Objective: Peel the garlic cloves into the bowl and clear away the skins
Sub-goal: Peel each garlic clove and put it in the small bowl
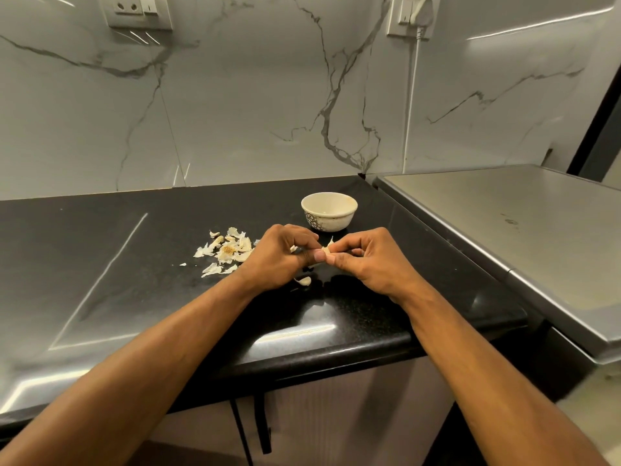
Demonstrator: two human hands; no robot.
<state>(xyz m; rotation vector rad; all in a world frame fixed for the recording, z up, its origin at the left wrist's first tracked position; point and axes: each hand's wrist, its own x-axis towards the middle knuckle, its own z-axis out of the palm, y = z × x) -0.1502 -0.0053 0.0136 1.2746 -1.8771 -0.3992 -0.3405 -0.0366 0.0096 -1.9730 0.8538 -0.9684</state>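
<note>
My left hand and my right hand meet over the black counter, both pinching one small garlic clove between thumbs and fingertips; a pale sliver of it sticks up between them. A small cream bowl stands just behind the hands, and I see no cloves through its open top. A pile of dry garlic skins lies to the left of my left hand. One loose clove lies on the counter below the hands.
A marble-patterned wall rises behind the counter, with sockets at the top. A grey steel appliance top adjoins the counter on the right. The counter's rounded front edge runs beneath my forearms.
</note>
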